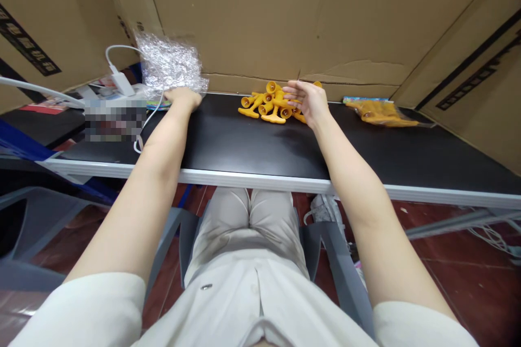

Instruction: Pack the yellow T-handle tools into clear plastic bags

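A heap of small orange plastic parts (pixel 266 103) lies at the back of the black table (pixel 252 143). My right hand (pixel 306 98) hovers over the heap's right side, fingers spread and open, touching or just above the parts. My left hand (pixel 183 97) reaches to the back left and rests at the foot of a crinkled clear plastic bag (pixel 171 64). Its fingers are hidden behind the hand, so I cannot tell whether they grip the bag.
A sealed bag of orange parts (pixel 380 110) lies at the back right. A white charger with cable (pixel 120 81) sits at the left near a blurred patch. Cardboard boxes (pixel 285 11) wall the back and sides. Grey chair arms flank my lap.
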The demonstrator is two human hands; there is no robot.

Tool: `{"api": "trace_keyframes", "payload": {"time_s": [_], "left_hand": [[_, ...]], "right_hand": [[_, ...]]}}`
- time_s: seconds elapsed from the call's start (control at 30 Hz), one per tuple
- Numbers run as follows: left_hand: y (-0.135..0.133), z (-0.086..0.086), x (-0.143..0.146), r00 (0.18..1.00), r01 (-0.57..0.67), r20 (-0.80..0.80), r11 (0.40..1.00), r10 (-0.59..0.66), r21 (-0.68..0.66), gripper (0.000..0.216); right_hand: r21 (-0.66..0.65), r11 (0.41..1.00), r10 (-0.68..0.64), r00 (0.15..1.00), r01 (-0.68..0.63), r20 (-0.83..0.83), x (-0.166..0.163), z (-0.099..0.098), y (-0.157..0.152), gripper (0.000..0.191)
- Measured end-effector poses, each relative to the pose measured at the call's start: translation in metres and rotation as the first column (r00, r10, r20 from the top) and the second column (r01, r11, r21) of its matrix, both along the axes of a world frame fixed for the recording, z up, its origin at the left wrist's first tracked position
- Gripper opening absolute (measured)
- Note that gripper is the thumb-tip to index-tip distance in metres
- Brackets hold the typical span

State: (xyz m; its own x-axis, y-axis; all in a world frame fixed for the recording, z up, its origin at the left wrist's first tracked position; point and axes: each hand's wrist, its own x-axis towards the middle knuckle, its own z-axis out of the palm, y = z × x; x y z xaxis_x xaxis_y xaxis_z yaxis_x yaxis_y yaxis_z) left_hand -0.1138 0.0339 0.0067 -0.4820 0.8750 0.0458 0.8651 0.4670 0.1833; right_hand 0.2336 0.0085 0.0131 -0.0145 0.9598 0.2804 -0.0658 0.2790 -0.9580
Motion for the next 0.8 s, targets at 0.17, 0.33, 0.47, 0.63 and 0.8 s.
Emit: {"api": "trace_keyframes", "payload": {"time_s": [0.17,0.33,0.47,0.63,0.8], "left_hand": [[0.012,-0.008,0.015,0.964,0.26,-0.054,0.965,-0.261,-0.031,0.089],[0.019,-0.015,0.017,0.965,0.25,-0.036,0.948,-0.261,-0.197,0.105],[0.02,-0.017,0.011,0.965,0.247,-0.036,0.946,-0.26,-0.21,0.103],[0.018,-0.017,0.006,0.955,0.278,-0.07,0.95,-0.289,-0.14,0.095],[0.014,-0.008,0.02,0.93,0.343,-0.125,0.938,-0.346,-0.041,0.072]], "right_hand": [[0.004,1.0,0.019,1.0,-0.019,-0.003,0.002,-0.003,0.005,0.023],[-0.005,1.0,0.028,1.0,-0.028,0.003,0.003,-0.004,0.007,0.023],[-0.021,1.0,0.013,1.0,-0.013,0.007,0.001,-0.002,0.004,0.022],[-0.036,0.999,-0.03,0.999,0.031,0.024,-0.001,0.003,-0.004,0.022],[-0.141,0.985,-0.085,0.99,0.1,0.113,0.004,0.001,0.0,0.01]]}}
